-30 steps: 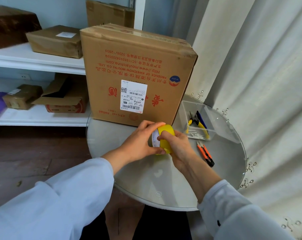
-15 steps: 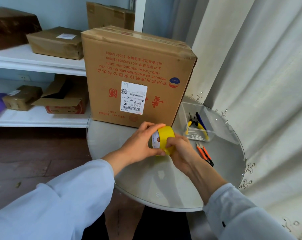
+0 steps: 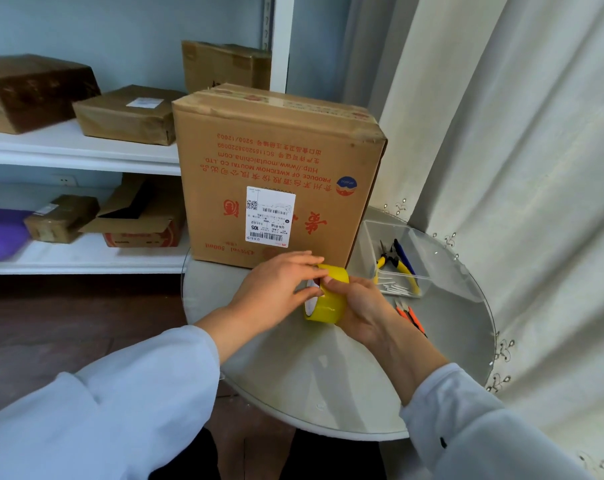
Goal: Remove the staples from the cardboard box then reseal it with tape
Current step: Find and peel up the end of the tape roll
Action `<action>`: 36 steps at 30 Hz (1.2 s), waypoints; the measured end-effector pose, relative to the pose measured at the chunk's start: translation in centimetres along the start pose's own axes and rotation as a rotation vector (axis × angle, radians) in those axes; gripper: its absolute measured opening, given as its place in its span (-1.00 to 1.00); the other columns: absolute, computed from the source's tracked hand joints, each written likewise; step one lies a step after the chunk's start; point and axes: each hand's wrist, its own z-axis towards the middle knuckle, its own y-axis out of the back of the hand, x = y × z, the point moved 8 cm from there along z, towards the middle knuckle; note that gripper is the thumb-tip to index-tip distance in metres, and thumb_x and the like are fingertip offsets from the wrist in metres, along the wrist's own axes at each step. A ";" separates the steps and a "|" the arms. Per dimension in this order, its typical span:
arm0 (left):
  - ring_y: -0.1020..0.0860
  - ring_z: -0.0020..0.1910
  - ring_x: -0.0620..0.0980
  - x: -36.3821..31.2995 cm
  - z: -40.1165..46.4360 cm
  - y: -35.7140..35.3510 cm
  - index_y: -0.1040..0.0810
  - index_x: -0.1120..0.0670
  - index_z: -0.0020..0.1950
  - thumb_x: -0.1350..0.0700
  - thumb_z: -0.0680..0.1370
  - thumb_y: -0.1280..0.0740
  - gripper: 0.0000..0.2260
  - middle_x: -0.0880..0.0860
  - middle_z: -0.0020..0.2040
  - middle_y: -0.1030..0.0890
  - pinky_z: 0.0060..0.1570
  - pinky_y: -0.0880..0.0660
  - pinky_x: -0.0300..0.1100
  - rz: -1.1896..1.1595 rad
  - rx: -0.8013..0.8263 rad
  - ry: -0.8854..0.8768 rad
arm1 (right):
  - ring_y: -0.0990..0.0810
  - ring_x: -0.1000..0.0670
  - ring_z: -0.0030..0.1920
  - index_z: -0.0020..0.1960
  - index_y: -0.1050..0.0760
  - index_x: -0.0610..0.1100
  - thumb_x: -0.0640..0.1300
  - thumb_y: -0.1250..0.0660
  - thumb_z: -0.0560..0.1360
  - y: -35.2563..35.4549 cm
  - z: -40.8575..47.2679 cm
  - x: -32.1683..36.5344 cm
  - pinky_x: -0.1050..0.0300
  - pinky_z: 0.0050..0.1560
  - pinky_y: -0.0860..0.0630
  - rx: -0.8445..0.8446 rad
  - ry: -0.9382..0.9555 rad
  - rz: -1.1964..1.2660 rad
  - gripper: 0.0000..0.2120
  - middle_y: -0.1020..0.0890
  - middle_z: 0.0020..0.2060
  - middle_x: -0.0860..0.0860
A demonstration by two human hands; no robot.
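Observation:
A tall brown cardboard box (image 3: 276, 168) with red print and a white label stands upside down at the back of the round glass table (image 3: 328, 375). In front of it both hands hold a yellow roll of tape (image 3: 330, 303) just above the tabletop. My left hand (image 3: 276, 289) grips the roll from the left, fingers over its top and thumb at its white core. My right hand (image 3: 359, 306) cups the roll from the right, with a fingertip pressed on its upper rim.
A clear plastic tray (image 3: 397, 233) right of the box holds yellow-handled pliers (image 3: 394, 261) and loose staples. Orange-handled cutters (image 3: 409, 315) lie on the glass beside my right wrist. White shelves (image 3: 79, 154) with several parcels stand at left; a curtain (image 3: 518, 168) hangs at right.
The view has tilted down a little, so the box top shows more. My hands have turned the roll slightly, and my right fingertip has moved onto its upper rim.

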 end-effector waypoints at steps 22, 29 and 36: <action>-0.64 -0.03 0.01 -0.3 -0.7 0.7 -0.69 0.07 -0.07 0.01 0.45 -0.36 -0.81 -0.01 0.03 -0.68 -0.08 -0.60 -0.15 0.116 -0.214 -0.052 | -0.60 -0.05 -0.12 0.18 -0.49 -0.27 -0.36 -0.16 0.58 -0.5 0.0 0.5 0.14 -0.14 -0.60 0.137 0.006 0.030 -0.78 -0.62 -0.10 -0.14; -0.59 0.14 -0.08 0.4 0.6 -0.5 -0.65 0.02 0.13 0.06 0.46 -0.44 -0.75 -0.07 0.20 -0.61 0.12 -0.52 -0.15 -0.063 -0.158 0.075 | -0.63 0.00 -0.30 0.07 -0.51 -0.25 -0.26 -0.19 0.60 -0.1 0.9 0.4 0.13 -0.29 -0.63 0.064 -0.026 0.086 -0.86 -0.64 -0.19 -0.16; -0.62 0.11 0.00 0.9 0.5 -0.6 -0.67 0.04 0.08 0.06 0.44 -0.46 -0.77 -0.05 0.19 -0.61 0.03 -0.56 -0.05 -0.078 -0.162 0.097 | -0.66 -0.02 -0.26 0.14 -0.50 -0.32 -0.40 -0.14 0.57 -0.7 0.5 1.0 0.10 -0.21 -0.64 0.180 -0.010 0.100 -0.78 -0.63 -0.11 -0.19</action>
